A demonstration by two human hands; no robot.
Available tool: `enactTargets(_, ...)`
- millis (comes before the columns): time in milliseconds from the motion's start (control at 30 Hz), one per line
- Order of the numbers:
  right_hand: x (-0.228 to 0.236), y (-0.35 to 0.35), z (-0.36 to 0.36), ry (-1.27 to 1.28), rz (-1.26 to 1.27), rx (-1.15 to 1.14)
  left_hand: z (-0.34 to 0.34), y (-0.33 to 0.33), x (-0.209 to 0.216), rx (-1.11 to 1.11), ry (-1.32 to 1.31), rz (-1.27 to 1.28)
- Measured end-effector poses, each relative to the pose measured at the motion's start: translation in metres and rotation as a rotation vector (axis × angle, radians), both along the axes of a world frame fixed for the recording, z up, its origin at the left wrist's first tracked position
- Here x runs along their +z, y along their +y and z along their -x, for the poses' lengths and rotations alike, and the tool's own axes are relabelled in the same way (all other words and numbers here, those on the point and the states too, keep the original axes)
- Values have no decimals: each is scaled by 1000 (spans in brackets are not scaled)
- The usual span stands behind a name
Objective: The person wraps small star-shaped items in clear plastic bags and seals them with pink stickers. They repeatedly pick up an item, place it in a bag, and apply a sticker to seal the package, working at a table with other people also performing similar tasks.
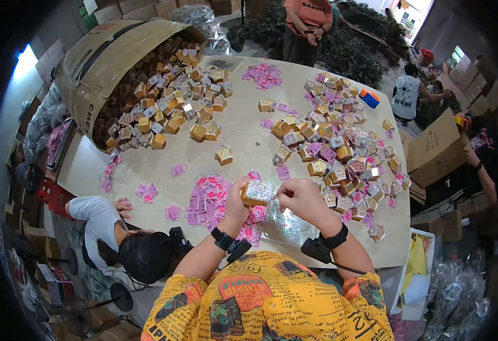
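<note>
My left hand (237,203) grips a small gold box with a clear glittery top (256,194), held above the table near its front edge. Close by its right side, my right hand (303,199) is pinched; whatever sits between the fingertips is too small to make out. Beneath and left of my left hand lies a pile of pink tags (206,199). To the right spreads a heap of gold and silver boxes (345,152), many with pink tags among them. A single gold box (223,154) lies on the table beyond my hands.
A big cardboard carton (110,51) lies tipped on the table at far left, spilling more boxes. More pink tags (262,76) and a blue-orange tape roll (369,98) lie at the far side. A person (104,230) leans at the left edge; others stand or sit beyond.
</note>
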State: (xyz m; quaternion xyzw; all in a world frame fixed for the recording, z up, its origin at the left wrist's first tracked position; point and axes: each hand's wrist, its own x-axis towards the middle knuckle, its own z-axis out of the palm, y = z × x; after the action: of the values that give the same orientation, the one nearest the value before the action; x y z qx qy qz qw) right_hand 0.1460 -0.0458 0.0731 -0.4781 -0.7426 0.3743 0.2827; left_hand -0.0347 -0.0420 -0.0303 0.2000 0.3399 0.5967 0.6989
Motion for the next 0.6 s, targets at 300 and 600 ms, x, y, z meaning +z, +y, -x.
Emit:
enactTargets(300, 6, 0, 3, -72, -83, 17, 4, 2, -5, 5, 49, -62)
enactTargets(600, 3, 1, 2, -97, -97, 51, 5, 0, -7, 13, 104, -74)
